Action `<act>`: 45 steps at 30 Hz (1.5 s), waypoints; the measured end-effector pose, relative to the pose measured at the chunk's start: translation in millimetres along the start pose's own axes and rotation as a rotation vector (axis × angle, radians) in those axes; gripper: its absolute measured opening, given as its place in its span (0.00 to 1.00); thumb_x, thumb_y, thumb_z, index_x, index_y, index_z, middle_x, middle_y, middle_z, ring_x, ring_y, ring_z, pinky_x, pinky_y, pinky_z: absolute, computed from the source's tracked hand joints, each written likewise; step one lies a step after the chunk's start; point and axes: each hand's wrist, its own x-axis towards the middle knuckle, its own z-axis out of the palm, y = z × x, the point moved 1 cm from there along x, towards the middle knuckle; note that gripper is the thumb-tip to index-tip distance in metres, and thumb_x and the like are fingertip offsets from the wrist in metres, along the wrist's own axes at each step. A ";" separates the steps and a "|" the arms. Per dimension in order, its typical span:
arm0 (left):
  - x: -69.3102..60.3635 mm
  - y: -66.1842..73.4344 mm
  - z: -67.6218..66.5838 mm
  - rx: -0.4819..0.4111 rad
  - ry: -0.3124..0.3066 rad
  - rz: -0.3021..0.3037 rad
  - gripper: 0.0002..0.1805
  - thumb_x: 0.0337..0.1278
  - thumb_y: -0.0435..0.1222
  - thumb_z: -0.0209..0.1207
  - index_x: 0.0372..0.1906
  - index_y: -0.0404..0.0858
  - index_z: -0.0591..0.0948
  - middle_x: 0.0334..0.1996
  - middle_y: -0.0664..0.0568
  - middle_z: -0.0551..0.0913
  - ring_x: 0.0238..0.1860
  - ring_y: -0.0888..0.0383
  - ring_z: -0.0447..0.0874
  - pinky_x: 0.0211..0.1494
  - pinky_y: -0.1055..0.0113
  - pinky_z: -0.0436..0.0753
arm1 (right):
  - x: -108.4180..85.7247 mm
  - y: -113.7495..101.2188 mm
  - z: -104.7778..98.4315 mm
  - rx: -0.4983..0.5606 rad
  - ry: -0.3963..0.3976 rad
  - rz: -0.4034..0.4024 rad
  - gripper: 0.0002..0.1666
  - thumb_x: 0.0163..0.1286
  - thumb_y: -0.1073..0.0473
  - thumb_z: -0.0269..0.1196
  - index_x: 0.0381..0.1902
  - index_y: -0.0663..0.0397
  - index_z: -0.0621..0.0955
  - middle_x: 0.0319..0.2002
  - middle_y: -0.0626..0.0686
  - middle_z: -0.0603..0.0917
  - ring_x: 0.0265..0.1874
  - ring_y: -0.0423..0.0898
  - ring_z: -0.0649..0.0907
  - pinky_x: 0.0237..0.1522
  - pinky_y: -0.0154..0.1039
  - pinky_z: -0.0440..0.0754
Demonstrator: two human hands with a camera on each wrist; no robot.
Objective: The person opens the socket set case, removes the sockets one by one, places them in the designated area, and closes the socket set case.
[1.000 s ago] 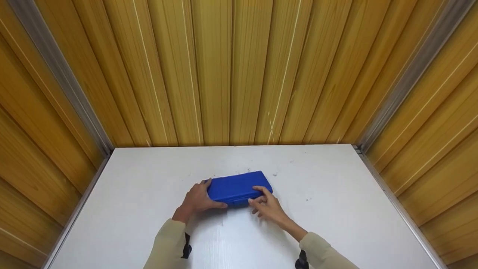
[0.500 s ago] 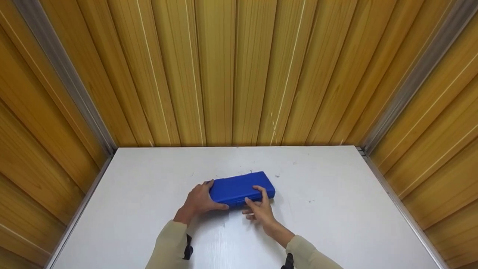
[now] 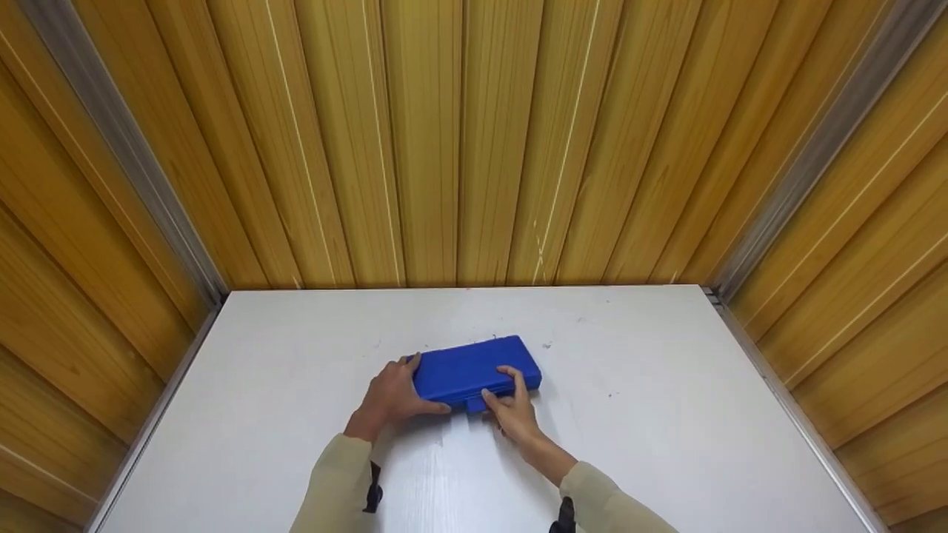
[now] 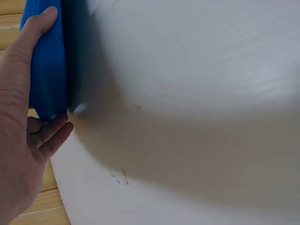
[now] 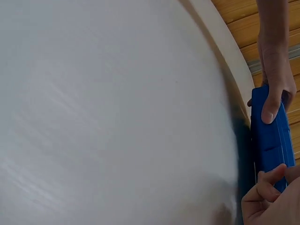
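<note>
A flat blue plastic case (image 3: 474,366) lies slightly turned on the white table, its lid down. My left hand (image 3: 392,392) grips the case's left end, thumb along the front side and fingers round the far side; the left wrist view shows that thumb (image 4: 44,18) on the blue side wall. At the front edge, my right hand (image 3: 517,414) holds the case, with the index finger bent over the lid and the thumb by a small blue latch (image 3: 475,405) that sticks out. In the right wrist view, its fingers (image 5: 265,190) are curled against the case's front side.
The white table (image 3: 629,444) carries a few dark scuffs. Wood-patterned panels (image 3: 459,148) rise behind it and on both sides, with grey metal strips (image 3: 800,148) at the corners. Beige sleeves (image 3: 333,481) cover the forearms.
My right hand has shifted left along the front edge, and its thumb is now by the latch. The latch has swung out from the case's front. The left hand keeps its grip.
</note>
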 end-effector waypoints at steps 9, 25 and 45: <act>-0.5 -0.7 -0.3 0.046 0.008 0.004 0.70 0.27 0.67 0.78 0.76 0.32 0.66 0.69 0.29 0.72 0.67 0.36 0.74 0.66 0.44 0.78 | -5.0 -0.7 -7.5 -0.008 -0.120 0.005 0.39 0.75 0.56 0.64 0.77 0.51 0.59 0.36 0.61 0.90 0.16 0.39 0.78 0.19 0.31 0.69; -3.7 -10.4 4.2 0.105 0.070 0.132 0.70 0.22 0.67 0.80 0.75 0.32 0.68 0.66 0.33 0.75 0.61 0.37 0.78 0.63 0.44 0.80 | 7.2 -26.8 -74.8 -0.259 -0.189 -0.221 0.36 0.69 0.58 0.69 0.69 0.69 0.70 0.43 0.67 0.87 0.36 0.57 0.89 0.35 0.43 0.87; -5.4 -12.2 -8.7 -0.072 -0.030 0.017 0.66 0.28 0.66 0.79 0.75 0.36 0.69 0.68 0.35 0.75 0.67 0.39 0.75 0.68 0.44 0.76 | 17.8 -2.0 -95.6 -0.451 -0.165 -0.449 0.41 0.57 0.65 0.77 0.65 0.77 0.72 0.53 0.71 0.78 0.47 0.64 0.83 0.47 0.53 0.85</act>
